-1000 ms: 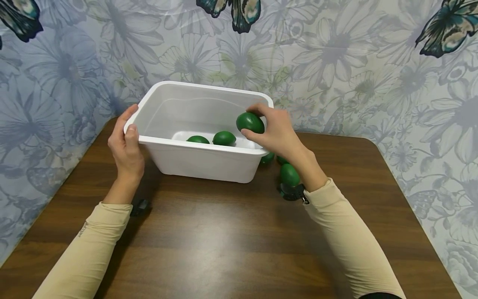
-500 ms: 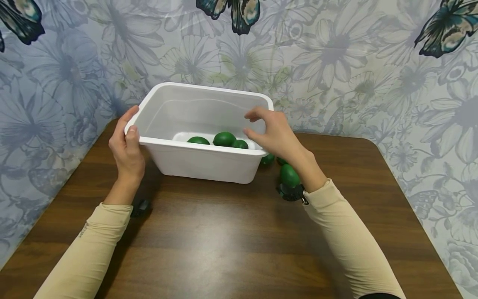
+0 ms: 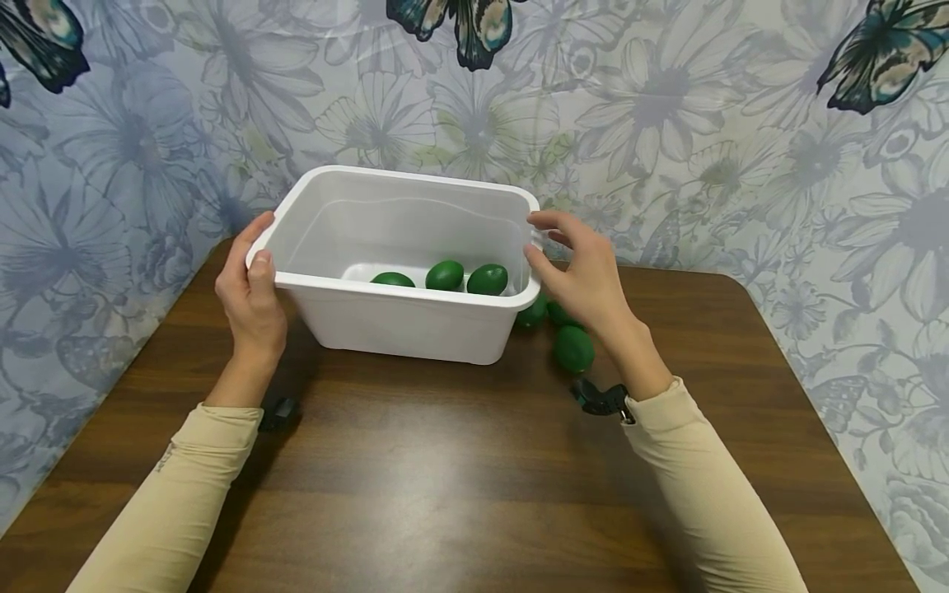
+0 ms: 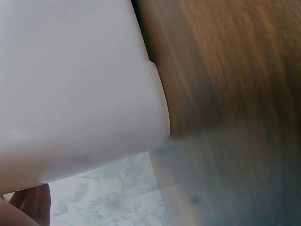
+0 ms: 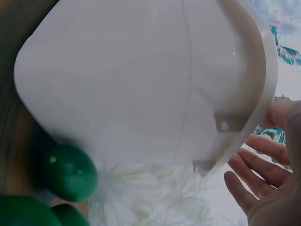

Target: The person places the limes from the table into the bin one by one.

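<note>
A white plastic tub stands on the brown table, its inside facing the head camera. My left hand grips its left rim, thumb in front; in the left wrist view only a bit of its fingers shows. Inside the tub lie three glossy dark green, egg-shaped things like avocados, the rightmost green egg shape closest to the right wall. At the right rim my right hand has its fingers spread and loosely bent, holding nothing. Outside, next to the tub's right end, sit more green egg shapes.
The wooden table reaches forward to a wall with flower-and-butterfly wallpaper. In the right wrist view, a green egg shape lies close by the tub's lower corner. A dark wrist-worn device shows below the right hand.
The right hand has let go of a green egg shape, which now lies in the tub, and has drawn back right to the rim. The left hand keeps its hold.
</note>
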Demonstrator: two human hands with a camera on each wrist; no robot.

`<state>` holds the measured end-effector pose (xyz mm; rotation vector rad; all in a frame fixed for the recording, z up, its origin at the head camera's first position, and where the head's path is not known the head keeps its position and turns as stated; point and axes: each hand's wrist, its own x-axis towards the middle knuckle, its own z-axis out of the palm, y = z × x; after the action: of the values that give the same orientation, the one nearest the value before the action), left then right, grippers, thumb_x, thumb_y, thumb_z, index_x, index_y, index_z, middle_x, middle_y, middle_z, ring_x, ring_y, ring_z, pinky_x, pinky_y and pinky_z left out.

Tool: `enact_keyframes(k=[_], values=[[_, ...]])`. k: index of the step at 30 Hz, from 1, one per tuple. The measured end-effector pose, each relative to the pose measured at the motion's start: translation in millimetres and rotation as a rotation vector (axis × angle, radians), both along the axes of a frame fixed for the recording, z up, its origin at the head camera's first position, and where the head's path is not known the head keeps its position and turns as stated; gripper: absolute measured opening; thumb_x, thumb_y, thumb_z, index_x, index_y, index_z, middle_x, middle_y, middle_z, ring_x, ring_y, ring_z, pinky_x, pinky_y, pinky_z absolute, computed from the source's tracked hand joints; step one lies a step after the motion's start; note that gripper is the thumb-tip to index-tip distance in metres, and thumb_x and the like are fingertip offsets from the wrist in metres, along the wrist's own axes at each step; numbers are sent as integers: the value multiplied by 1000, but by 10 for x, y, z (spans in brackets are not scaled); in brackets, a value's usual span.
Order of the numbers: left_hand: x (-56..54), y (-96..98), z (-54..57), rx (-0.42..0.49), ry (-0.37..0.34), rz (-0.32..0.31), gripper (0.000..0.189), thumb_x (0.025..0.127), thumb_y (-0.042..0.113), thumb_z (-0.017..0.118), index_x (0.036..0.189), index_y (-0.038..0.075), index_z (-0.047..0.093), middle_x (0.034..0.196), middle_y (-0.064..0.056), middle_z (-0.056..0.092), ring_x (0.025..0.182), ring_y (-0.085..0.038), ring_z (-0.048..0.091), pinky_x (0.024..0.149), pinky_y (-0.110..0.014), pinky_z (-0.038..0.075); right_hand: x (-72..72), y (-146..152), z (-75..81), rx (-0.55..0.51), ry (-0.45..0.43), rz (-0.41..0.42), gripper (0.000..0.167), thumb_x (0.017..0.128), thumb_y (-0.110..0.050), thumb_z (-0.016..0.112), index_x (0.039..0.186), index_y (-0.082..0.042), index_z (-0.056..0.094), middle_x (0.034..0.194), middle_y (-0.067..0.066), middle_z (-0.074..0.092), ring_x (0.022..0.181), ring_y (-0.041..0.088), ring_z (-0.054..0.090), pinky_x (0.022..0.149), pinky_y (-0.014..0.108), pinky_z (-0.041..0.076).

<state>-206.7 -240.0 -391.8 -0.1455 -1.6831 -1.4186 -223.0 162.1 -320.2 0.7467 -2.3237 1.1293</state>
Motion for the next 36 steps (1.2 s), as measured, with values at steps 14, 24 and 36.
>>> enact_keyframes(k=[14,24,36], values=[[-17,21,-21,12,2,-5,58,89,39,48,134,12,74,129,-14,74,107,-17,68,87,-22,49,62,341,-199,-60,-77,-70,32,98,-10,71,130,-5,70,130,10,72,125,22,67,106,38,54],[-23,36,-8,21,5,-14,60,90,40,47,135,10,73,130,-15,73,108,-18,68,88,-22,50,149,563,-398,-11,-183,-119,35,100,-14,70,134,-5,67,135,13,70,125,34,68,107,44,53],[-18,50,2,43,10,-22,61,89,44,49,135,12,73,128,-14,74,108,-20,68,88,-23,51,299,756,-615,62,-271,-131,36,100,-14,69,134,-4,66,136,15,69,126,37,66,104,51,54]])
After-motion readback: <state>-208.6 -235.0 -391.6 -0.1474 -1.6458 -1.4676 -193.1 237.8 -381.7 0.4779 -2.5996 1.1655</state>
